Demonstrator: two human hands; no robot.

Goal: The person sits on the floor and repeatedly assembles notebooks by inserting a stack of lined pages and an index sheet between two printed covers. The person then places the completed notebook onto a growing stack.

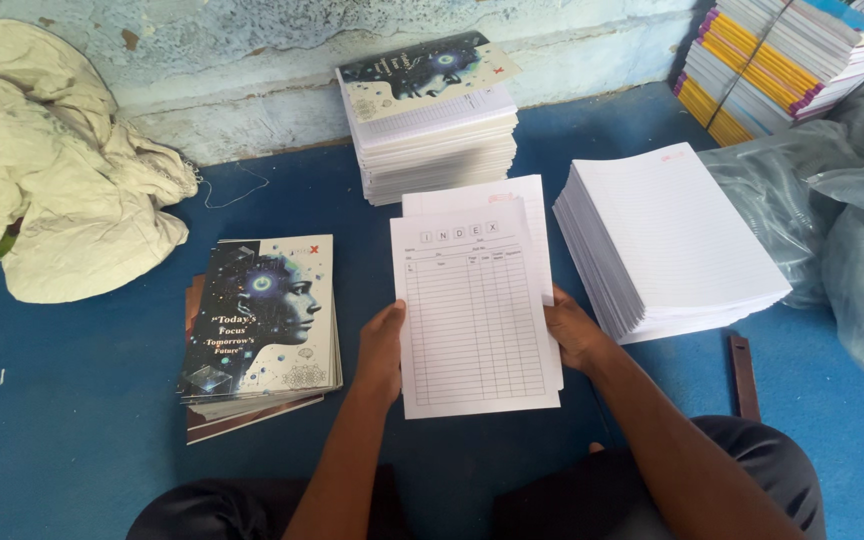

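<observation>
- Head view: our left hand and right hand grip the index sheets by their side edges, above the blue floor.
- Risk: loosely pinched sheets may slide askew or bend.
- Risk: the ruled-paper stack just beside our right hand could be knocked.

Landmark: index-sheet bundle, gripped at both edges by your left hand and right hand.
Left of bundle: stack of printed covers near; narrow blue floor strip between them, passable.
Beyond covers: crumpled cloth.
Right of bundle: ruled-paper stack just beside; little gap.
Behind bundle: tall notebook pile against wall.
Far right: plastic bags, wooden strip.
</observation>
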